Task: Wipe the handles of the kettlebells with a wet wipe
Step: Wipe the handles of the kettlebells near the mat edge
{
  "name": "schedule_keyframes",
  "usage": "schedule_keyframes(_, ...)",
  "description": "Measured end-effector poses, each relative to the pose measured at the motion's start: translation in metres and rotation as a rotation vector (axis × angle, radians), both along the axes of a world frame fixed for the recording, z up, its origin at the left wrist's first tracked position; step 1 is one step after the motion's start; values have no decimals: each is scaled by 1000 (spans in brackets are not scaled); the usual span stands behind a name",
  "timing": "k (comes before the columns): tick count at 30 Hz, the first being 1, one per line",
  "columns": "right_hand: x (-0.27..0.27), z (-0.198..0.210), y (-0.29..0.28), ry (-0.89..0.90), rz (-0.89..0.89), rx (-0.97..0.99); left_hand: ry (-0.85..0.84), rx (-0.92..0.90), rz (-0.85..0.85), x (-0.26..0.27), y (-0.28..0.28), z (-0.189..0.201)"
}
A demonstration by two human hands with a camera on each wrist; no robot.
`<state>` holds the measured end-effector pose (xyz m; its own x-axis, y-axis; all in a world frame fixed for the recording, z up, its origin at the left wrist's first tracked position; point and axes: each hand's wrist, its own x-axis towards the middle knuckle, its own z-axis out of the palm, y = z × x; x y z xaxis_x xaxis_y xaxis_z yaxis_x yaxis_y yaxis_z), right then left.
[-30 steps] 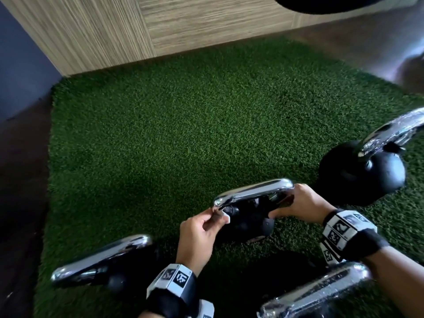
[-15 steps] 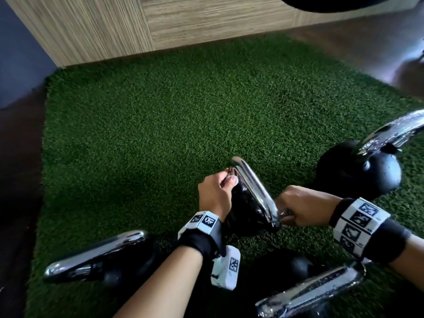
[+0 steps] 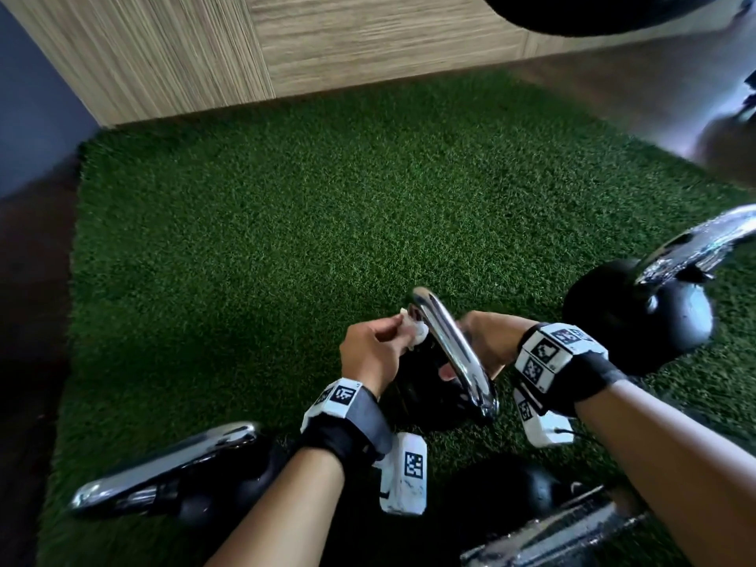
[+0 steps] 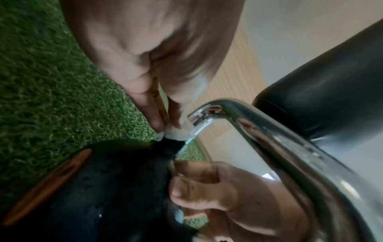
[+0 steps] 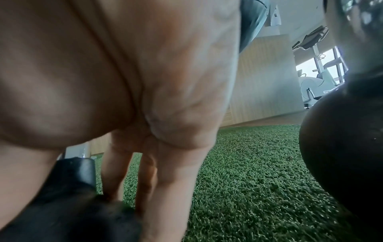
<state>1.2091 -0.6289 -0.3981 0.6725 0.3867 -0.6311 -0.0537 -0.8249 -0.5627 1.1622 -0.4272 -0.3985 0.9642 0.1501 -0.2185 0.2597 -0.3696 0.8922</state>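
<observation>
We have the wipe (image 3: 413,330) pinched in our left hand (image 3: 374,354) and pressed to the far bend of the centre kettlebell's handle (image 3: 450,349), where the chrome turns down into the black ball. Our right hand (image 3: 484,345) lies on the other side of that handle, fingers (image 4: 199,185) curled against the ball to steady it; whether it truly grips, we cannot tell. This kettlebell (image 3: 429,394) stands on the turf (image 3: 286,239) between our wrists.

We judge the job part way through: this handle is under the wipe now, and three more kettlebells wait, one at near left (image 3: 172,476), one at near right (image 3: 544,521), one further right (image 3: 638,308). Whether any of those has been wiped, the pictures do not show.

A second ago this handle lay crosswise to us, one hand at each end. Now it runs away from us, so the bell has been turned, and the wipe sits at its far bend.
</observation>
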Motion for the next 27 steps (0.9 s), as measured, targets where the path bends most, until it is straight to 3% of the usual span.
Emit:
schedule_keyframes(6, 8, -23, 3, 171, -164, -47, -186, -33, 187, -10, -15, 5)
schedule_keyframes(10, 10, -30, 2, 216, -247, -31, -195, -86, 155, -12, -13, 15)
schedule_keyframes(14, 7, -27, -3, 129, -183, 1, -435, 39, 57, -20, -9, 28)
schedule_keyframes(17, 7, -27, -7, 126, -165, 45, -514, 55, -53, -38, -7, 29)
schedule_keyframes(21, 13, -36, -10, 139, -105, 58, -490, -25, -124, -45, -1, 28)
schedule_keyframes(24, 14, -36, -8, 126, -118, 51, -373, -153, -82, -40, 1, 30)
schedule_keyframes(27, 13, -33, -8, 181, -207, 87, -329, -195, -168, -42, 0, 29)
